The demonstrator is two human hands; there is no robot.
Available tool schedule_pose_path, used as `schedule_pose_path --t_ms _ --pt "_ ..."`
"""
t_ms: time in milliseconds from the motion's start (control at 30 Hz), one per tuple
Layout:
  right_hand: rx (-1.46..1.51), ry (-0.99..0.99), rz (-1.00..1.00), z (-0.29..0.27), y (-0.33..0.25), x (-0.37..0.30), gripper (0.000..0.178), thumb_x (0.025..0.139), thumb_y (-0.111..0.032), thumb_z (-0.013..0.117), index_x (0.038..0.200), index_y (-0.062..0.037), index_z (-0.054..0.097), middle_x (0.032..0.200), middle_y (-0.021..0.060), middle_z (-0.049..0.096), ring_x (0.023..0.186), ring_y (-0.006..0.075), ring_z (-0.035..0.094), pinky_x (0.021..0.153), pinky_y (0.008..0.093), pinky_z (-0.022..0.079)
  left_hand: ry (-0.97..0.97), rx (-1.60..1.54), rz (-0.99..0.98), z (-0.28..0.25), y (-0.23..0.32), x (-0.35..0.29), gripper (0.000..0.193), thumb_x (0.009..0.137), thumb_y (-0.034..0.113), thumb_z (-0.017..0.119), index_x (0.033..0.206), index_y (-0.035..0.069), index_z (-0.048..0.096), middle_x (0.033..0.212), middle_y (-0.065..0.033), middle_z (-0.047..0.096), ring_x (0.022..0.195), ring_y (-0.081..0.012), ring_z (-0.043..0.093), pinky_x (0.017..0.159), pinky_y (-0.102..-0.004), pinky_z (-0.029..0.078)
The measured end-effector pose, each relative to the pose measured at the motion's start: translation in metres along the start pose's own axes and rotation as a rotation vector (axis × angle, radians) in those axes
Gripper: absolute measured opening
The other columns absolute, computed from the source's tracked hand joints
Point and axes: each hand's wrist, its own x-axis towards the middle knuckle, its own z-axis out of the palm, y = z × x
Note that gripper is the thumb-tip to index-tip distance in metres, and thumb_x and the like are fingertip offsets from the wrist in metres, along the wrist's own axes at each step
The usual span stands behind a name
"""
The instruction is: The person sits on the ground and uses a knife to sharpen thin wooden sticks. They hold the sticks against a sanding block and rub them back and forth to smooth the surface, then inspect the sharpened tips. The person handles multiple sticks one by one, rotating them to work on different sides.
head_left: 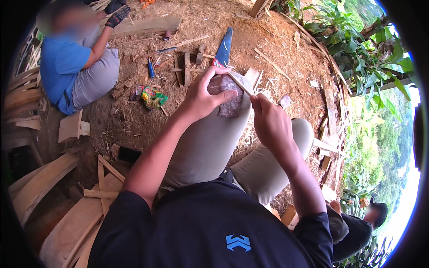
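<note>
While two hands (200, 98) (273, 120) hold one stick (241, 83), one saw (224, 47) lies beyond.

Centre of the frame, and the right hand (271, 117) is curled tight around the lower end of a thin pale strip (240, 82)! The left hand (203, 94) has its index finger by the strip's upper end, thumb down on a greyish rough-looking sheet (230, 105) draped over the raised knee. Just beyond, upper centre, lies a blue-bladed saw (224, 44) on ground strewn with shavings. Left of that, a blue-handled tool (150, 69) and, below it, a crumpled green-and-yellow packet (153, 97). Upper left, a gloved co-worker in a blue shirt (65, 69) crouches; lower left, curved planks (44, 185); upper right, leafy plants (357, 49).
</note>
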Motion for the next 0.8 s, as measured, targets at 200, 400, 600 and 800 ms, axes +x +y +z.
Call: schedule_pose_path --t_ms 200,400,600,800 --pt "0.413 -0.135 0.127 0.010 0.012 0.002 0.037 0.102 -0.033 0.048 0.099 -0.0024 0.069 0.085 0.0234 0.070 0.087 0.0399 0.069 0.080 0.0467 0.051 -0.034 -0.006 0.035 -0.001 -0.002 0.000 0.057 0.085 0.030 0.080 0.127 0.001 0.053 0.131 -0.0141 0.059 0.127 -0.0230 0.052 0.108 -0.0375 0.040" --pt "-0.119 0.086 -0.042 0.009 -0.002 -0.021 0.016 0.100 -0.021 0.048 0.104 -0.0077 0.057 0.069 0.0183 0.068 0.065 0.0372 0.069 0.059 0.0482 0.054 0.016 -0.041 -0.032 0.011 -0.003 -0.001 0.063 0.084 0.027 0.081 0.134 0.003 0.052 0.132 -0.0140 0.059 0.126 -0.0223 0.054 0.106 -0.0363 0.043" --pt "-0.404 0.091 -0.050 0.014 -0.010 -0.024 0.012 0.102 -0.019 0.048 0.101 -0.0073 0.051 0.060 0.0172 0.063 0.056 0.0335 0.068 0.047 0.0464 0.052 -0.010 0.020 -0.034 0.008 -0.002 -0.003 0.065 0.084 0.028 0.081 0.136 0.002 0.052 0.136 -0.0152 0.056 0.126 -0.0234 0.054 0.107 -0.0369 0.043" --pt "-0.334 0.102 -0.124 0.012 -0.006 -0.014 0.012 0.102 -0.018 0.049 0.099 -0.0067 0.051 0.057 0.0146 0.061 0.053 0.0330 0.067 0.046 0.0456 0.052 -0.034 0.010 -0.040 0.000 0.002 0.004 0.064 0.084 0.032 0.080 0.134 0.001 0.055 0.134 -0.0159 0.057 0.127 -0.0248 0.053 0.110 -0.0385 0.039"
